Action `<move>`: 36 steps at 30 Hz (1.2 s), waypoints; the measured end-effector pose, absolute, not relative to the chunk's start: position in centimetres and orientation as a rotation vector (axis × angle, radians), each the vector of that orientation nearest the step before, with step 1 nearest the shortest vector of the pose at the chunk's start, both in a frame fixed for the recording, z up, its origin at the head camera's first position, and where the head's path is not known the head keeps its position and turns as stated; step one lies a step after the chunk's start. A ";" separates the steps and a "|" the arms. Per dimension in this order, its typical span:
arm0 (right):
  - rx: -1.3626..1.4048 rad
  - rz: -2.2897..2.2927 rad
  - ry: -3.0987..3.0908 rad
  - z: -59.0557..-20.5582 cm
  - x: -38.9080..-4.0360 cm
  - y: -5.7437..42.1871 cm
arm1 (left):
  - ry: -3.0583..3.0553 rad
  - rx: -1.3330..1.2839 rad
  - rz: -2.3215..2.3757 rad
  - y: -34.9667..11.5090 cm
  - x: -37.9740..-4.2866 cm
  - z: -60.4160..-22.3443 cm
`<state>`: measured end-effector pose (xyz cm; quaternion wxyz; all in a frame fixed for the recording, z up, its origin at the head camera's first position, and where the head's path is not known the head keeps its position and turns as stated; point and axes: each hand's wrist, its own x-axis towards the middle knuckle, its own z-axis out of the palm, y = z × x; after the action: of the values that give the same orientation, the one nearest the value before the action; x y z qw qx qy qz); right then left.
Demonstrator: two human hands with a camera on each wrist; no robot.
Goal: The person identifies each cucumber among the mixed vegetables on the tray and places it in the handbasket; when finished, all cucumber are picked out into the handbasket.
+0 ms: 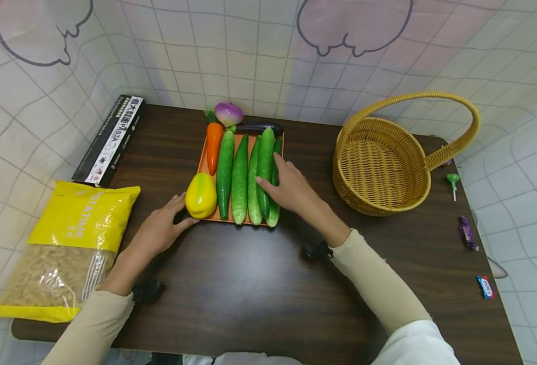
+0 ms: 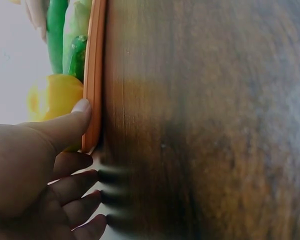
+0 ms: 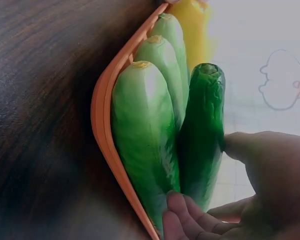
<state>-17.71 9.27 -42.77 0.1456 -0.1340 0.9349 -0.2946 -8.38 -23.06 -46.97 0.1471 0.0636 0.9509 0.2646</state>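
Observation:
An orange tray holds several green cucumbers, a carrot, a dark eggplant and a yellow bell pepper. My right hand grips a darker cucumber lying on top of the others, thumb along one side and fingers at the other. At the tray's near left corner is my left hand. Its thumb rests against the orange rim beside the pepper, and its other fingers extend loosely past the corner.
A wicker basket with a tall handle stands right of the tray. Behind the tray lies a purple-white turnip. At left are a black pasta box and a yellow pasta bag. A green lollipop and wrapped candies line the right edge.

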 end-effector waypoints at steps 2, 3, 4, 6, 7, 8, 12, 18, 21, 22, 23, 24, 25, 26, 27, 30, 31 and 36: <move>-0.379 -0.851 2.695 -42.7 -17.8 9.1 | 2.737 0.186 0.765 -23.0 -8.4 -47.0; -0.374 -0.855 2.698 -42.7 -17.9 9.0 | 2.738 0.186 0.766 -23.0 -8.3 -47.0; -0.373 -0.851 2.700 -42.7 -17.9 8.9 | 2.738 0.183 0.768 -23.1 -8.3 -47.0; -0.368 -0.861 2.699 -42.6 -18.1 8.6 | 2.739 0.177 0.770 -23.1 -8.2 -47.0; -0.363 -0.865 2.695 -42.5 -18.2 8.4 | 2.739 0.172 0.770 -23.1 -8.2 -47.0; -0.356 -0.865 2.689 -42.4 -18.3 8.3 | 2.739 0.171 0.770 -23.1 -8.2 -47.0; -0.306 -0.861 2.643 -41.8 -18.9 7.6 | 2.739 0.171 0.768 -23.1 -8.2 -47.1; -0.237 -0.824 2.582 -41.1 -19.4 7.2 | 2.741 0.181 0.766 -23.1 -8.4 -47.2; -0.226 -0.809 2.571 -40.8 -19.4 7.1 | 2.738 0.184 0.766 -23.1 -8.5 -47.2; -0.225 -0.809 2.568 -40.7 -19.4 7.1 | 2.737 0.183 0.767 -23.1 -8.5 -47.2; -0.225 -0.804 2.569 -40.6 -19.5 7.0 | 2.736 0.182 0.768 -23.1 -8.5 -47.2; -0.227 -0.800 2.569 -40.6 -19.5 7.0 | 2.736 0.179 0.768 -23.1 -8.5 -47.2; -0.228 -0.796 2.568 -40.5 -19.5 7.0 | 2.736 0.178 0.768 -23.1 -8.5 -47.2; -0.230 -0.791 2.571 -40.5 -19.5 7.0 | 2.734 0.178 0.770 -23.1 -8.5 -47.2; -0.232 -0.785 2.570 -40.4 -19.5 7.0 | 2.731 0.177 0.771 -23.1 -8.5 -47.2; -0.239 -0.755 2.567 -40.3 -19.6 7.0 | 2.726 0.178 0.771 -23.1 -8.4 -47.1; -0.241 -0.742 2.568 -40.3 -19.6 7.0 | 2.725 0.180 0.771 -23.1 -8.4 -47.1; -0.277 -0.677 2.582 -40.0 -20.0 7.0 | 2.728 0.183 0.772 -23.1 -8.4 -47.1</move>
<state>-19.97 7.00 -40.03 0.2269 -0.1004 0.9371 -0.2457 -8.40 -23.07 -47.08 0.1496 0.0635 0.9494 0.2686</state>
